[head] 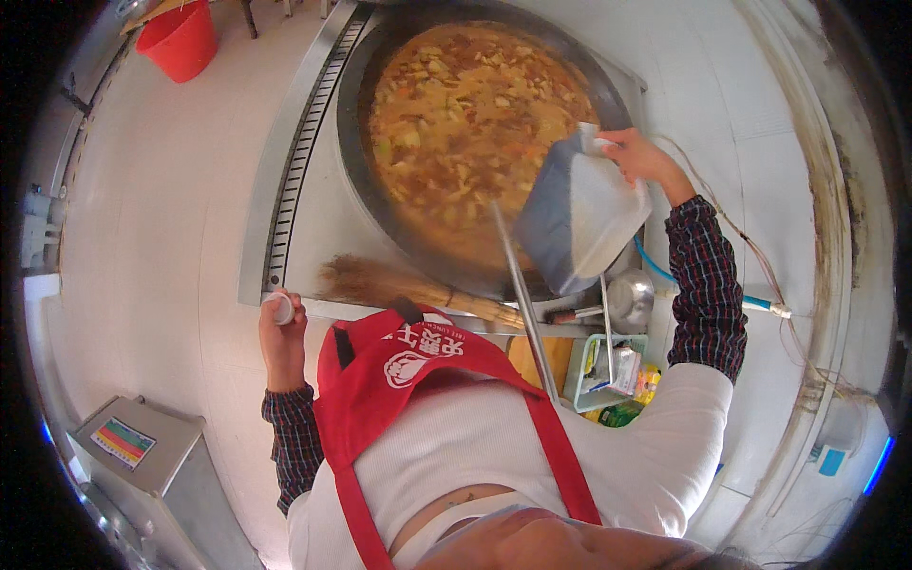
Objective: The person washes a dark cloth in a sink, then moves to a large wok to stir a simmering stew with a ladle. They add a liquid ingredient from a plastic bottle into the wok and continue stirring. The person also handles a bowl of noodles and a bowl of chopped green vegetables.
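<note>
My right hand grips a translucent plastic jug by its handle. The jug is tilted above the right edge of a very large wok, and dark liquid shows through its side. I cannot tell whether any liquid is coming out. A reddish-brown stew with chunks of food fills much of the wok. Away to the left, at the stove's front corner, my left hand holds a small white cap between its fingers. A long metal handle slants from the wok towards my body.
A bamboo brush lies along the front of the steel stove top. Right of it are a metal ladle and a green plastic basket with packets. A slotted drain channel borders the stove. A red bucket stands far left.
</note>
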The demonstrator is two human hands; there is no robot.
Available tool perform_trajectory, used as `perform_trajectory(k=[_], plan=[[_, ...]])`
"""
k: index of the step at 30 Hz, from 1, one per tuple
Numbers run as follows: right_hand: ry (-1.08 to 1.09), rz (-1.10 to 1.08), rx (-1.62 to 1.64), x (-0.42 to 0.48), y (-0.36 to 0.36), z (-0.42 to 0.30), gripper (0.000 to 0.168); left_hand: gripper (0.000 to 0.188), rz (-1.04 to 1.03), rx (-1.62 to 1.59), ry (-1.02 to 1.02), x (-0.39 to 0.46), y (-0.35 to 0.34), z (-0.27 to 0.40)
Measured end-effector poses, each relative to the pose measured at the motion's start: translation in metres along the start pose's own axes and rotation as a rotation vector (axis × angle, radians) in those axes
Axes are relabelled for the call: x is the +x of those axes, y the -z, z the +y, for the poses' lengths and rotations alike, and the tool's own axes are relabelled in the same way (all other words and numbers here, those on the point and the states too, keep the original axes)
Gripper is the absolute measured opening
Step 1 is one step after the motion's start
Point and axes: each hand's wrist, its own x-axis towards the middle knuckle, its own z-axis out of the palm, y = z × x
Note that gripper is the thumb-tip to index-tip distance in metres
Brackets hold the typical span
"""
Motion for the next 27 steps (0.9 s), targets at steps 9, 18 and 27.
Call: perform_trajectory(k=[9, 18, 27], plan=[[-0.110, -0.075, -0.193, 0.001, 0.003, 0.024, 0.029, 0.019, 0.033, -0.031, -0.004, 0.006, 0.024, -0.005], [0.139, -0.171, -0.185, -0.025, -0.035, 0.042, 0.035, 0.019, -0.029, 0.043, 0.030, 0.017, -0.006, -0.003], [0.099, -0.200, -0.034, -0.040, -0.039, -0.012, 0.035, 0.020, -0.037, 0.063, 0.074, 0.019, -0.012, 0.004]])
